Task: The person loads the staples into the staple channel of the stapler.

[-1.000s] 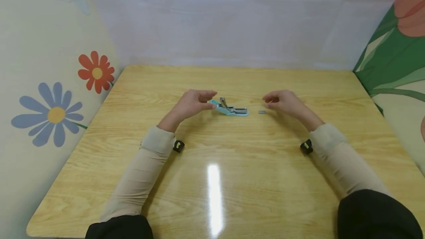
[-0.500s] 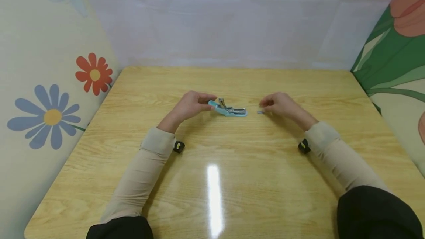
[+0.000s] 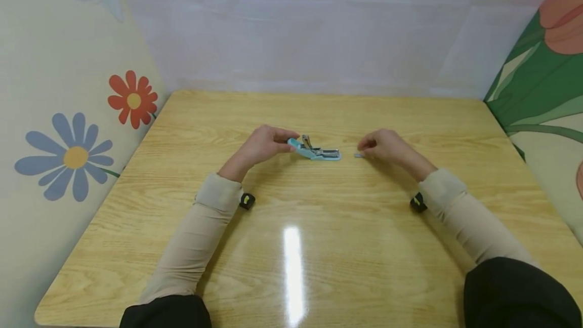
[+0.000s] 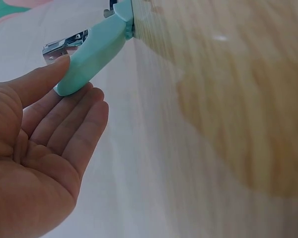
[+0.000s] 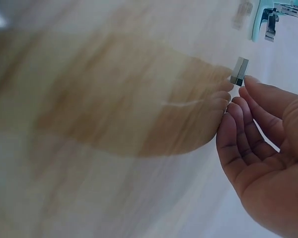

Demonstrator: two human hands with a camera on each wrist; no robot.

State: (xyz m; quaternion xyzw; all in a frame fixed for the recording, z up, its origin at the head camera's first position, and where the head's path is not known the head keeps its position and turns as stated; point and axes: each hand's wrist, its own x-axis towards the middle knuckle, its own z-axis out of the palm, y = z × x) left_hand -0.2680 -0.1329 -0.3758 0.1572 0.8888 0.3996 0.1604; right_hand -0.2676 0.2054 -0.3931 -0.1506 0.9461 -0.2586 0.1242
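A light teal stapler (image 3: 314, 154) lies opened out on the wooden table, its cover tilted up to the left and its metal parts exposed. My left hand (image 3: 264, 144) holds the raised cover end. In the left wrist view, the thumb is on one side of the teal cover (image 4: 92, 57) and the fingers are at its other side. To the right of the stapler rests a short grey strip of staples (image 3: 358, 155). My right hand (image 3: 386, 146) has its thumb and fingertips at the strip's right end. Close up, the thumb tip meets the staple strip (image 5: 240, 71).
The wooden table (image 3: 319, 201) runs up to a white cloth backdrop (image 3: 309, 39) behind. Painted walls with flowers stand at the left (image 3: 75, 158) and right (image 3: 546, 85). A bright light reflection (image 3: 293, 272) shows on the tabletop's near part.
My right hand has come down and slightly left onto the staple strip. The left hand has closed in on the stapler's cover end; the stapler stays about where it was.
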